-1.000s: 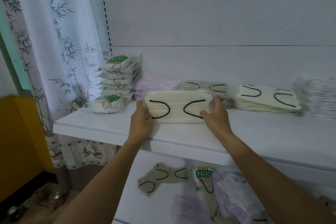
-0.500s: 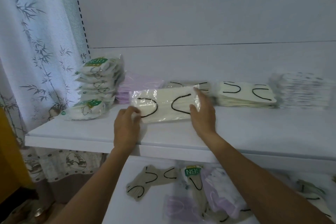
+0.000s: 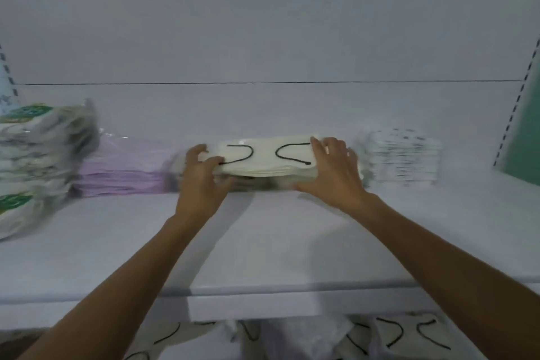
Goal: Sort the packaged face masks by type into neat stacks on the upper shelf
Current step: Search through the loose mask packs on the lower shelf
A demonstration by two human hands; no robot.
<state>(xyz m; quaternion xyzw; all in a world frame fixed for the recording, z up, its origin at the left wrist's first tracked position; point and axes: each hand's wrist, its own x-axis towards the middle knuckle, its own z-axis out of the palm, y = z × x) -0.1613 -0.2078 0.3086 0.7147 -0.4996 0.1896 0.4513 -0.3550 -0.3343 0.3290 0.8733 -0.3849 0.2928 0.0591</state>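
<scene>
Nearest the camera, below both forearms, loose packaged masks with black ear loops (image 3: pixel 403 336) lie scattered on a lower level, blurred and partly cut off by the frame. Above them runs the front edge of the flat white upper shelf (image 3: pixel 263 242), over which both bare arms reach.

The left hand (image 3: pixel 201 181) grips the left end of a cream-white plastic-wrapped mask pack with two black ear loops (image 3: pixel 263 158), thumb on top near one loop and fingers curled at the end. The right hand (image 3: pixel 333 175) holds the opposite end, with fingers spread over the top and far edge and the thumb lying along the front underneath. The cream-white pack sits between the two hands, flat, on top of a low pile of similar packs (image 3: pixel 263 183) towards the back of the shelf. That pile is too blurred to count.

Just left of the left hand lies a low stack of pale purple wrapped masks (image 3: pixel 122 166), and further left a taller, smeared stack of white packs with green labels (image 3: pixel 38 149). Just beyond the right hand stands a neat stack of white packs with dark print (image 3: pixel 403 161). Further right a green panel (image 3: pixel 529 140) leans at the frame edge. Behind everything rises the plain white back wall (image 3: pixel 263 38).
</scene>
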